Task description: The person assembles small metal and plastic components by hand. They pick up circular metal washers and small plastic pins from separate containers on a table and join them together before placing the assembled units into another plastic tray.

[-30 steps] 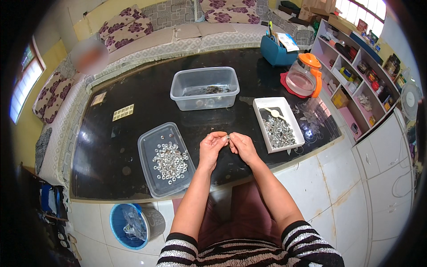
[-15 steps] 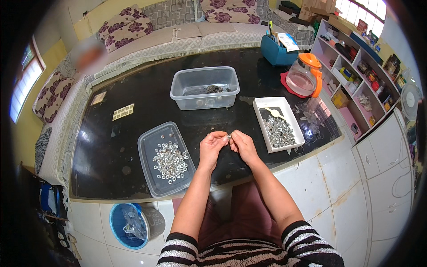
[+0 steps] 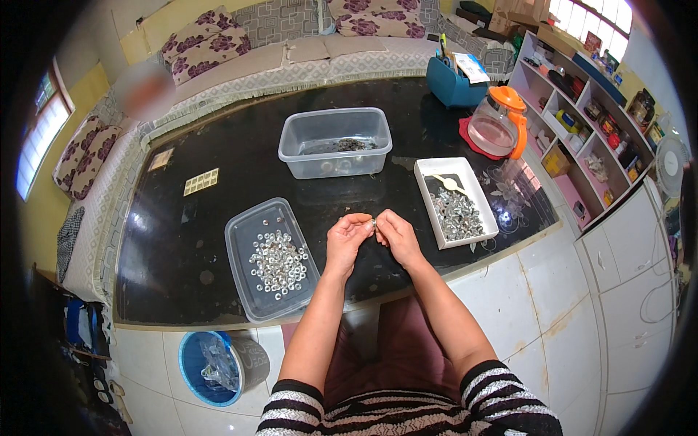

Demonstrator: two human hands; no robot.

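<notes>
My left hand and my right hand meet above the near part of the black table. Both are closed, fingertips pinching one small shiny metal piece between them; its exact kind is too small to make out. Left of my hands lies a shallow clear plastic lid with many ring-shaped metal pieces, like washers or nuts. To the right, a white box holds a heap of small silvery metal parts and a pale plastic spoon.
Beyond my hands stands a clear plastic tub with some dark small pieces inside. A glass jug with an orange lid and a blue holder stand at the far right. A blue bin is on the floor, left. A person is at the far left.
My fingers shift very slightly around the small metal piece. The containers stay in place.
</notes>
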